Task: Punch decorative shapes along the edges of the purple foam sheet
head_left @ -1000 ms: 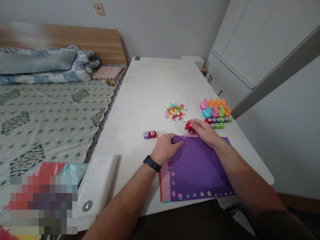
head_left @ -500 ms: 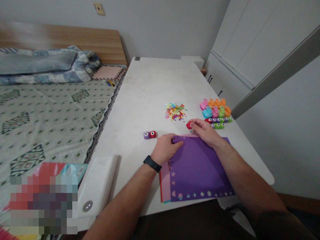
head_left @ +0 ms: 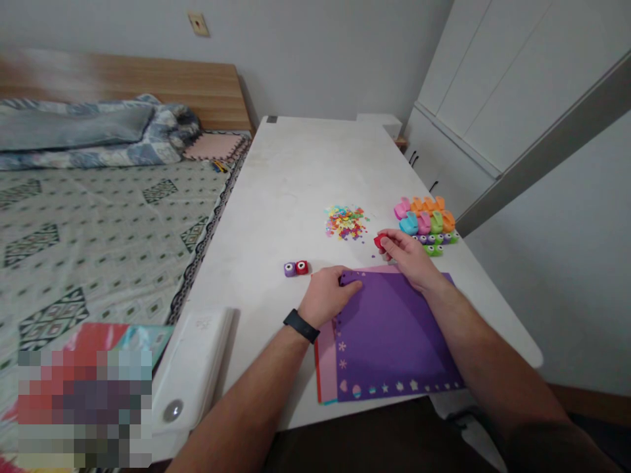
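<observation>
My right hand pinches a small red craft punch just beyond the far edge of a purple paper sheet. At that sheet's far left corner, my left hand grips the paper, thumb on top and the other fingers partly hidden. Small shapes are cut along the sheet's left and near edges, and a few at its far edge. Pink paper and other coloured sheets show beneath it. Left of my left hand stand a purple punch and another red punch.
A pile of colourful paper cut-outs lies past my hands. Several larger punches and rows of small ones stand at the right. On the left are a long white case and a bed beside the table.
My right hand has shifted slightly with the red punch, up and to the right. A tiny purple cut-out now shows on the table below it. My left hand stays on the sheet.
</observation>
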The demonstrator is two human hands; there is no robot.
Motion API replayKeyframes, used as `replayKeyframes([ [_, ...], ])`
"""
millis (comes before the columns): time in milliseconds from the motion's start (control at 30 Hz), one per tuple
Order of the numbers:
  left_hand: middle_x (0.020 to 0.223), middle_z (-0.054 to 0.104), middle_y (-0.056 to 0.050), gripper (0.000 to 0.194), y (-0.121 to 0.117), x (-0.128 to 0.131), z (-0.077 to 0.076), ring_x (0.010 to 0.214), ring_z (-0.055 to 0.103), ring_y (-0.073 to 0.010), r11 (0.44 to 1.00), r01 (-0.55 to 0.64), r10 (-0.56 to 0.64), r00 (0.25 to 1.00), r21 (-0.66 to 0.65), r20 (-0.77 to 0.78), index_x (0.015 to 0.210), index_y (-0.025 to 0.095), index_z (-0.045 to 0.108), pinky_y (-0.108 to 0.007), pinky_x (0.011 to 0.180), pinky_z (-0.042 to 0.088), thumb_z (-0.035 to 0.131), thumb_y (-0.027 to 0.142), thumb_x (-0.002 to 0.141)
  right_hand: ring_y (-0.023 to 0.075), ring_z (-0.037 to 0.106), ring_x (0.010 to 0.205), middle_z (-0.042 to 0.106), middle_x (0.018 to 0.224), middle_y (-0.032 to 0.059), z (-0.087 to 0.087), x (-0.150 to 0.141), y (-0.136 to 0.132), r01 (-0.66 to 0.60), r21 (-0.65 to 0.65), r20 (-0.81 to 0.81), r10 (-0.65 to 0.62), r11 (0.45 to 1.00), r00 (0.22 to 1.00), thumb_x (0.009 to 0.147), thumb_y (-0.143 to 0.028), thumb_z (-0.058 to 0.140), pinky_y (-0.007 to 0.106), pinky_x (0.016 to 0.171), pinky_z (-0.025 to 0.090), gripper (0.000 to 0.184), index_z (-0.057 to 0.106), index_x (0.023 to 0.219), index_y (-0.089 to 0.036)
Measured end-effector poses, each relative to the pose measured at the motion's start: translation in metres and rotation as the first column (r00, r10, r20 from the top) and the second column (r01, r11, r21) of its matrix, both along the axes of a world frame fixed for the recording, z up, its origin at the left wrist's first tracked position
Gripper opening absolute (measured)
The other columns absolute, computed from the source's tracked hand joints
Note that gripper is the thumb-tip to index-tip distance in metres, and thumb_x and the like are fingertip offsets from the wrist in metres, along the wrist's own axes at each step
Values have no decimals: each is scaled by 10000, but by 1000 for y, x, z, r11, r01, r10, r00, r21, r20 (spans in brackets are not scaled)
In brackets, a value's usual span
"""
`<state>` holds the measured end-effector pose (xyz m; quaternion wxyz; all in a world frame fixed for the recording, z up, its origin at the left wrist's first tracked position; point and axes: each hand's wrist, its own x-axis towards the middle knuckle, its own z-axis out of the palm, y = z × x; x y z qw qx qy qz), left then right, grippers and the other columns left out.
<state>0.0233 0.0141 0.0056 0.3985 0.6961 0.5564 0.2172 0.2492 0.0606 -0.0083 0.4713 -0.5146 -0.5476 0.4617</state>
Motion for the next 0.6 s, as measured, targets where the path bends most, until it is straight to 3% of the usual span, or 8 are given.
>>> replayKeyframes([
  [600, 912, 783, -65, 294, 0, -1, -1, 813, 696, -212, 1000, -1, 3, 998, -31, 60, 979, 187, 785, -274, 642, 476, 644, 416, 859, 164, 590, 783, 681, 891, 37, 8, 6, 3, 48, 75, 37, -51, 996, 998, 866, -547, 714, 292, 644, 461, 457, 664, 1163, -204],
])
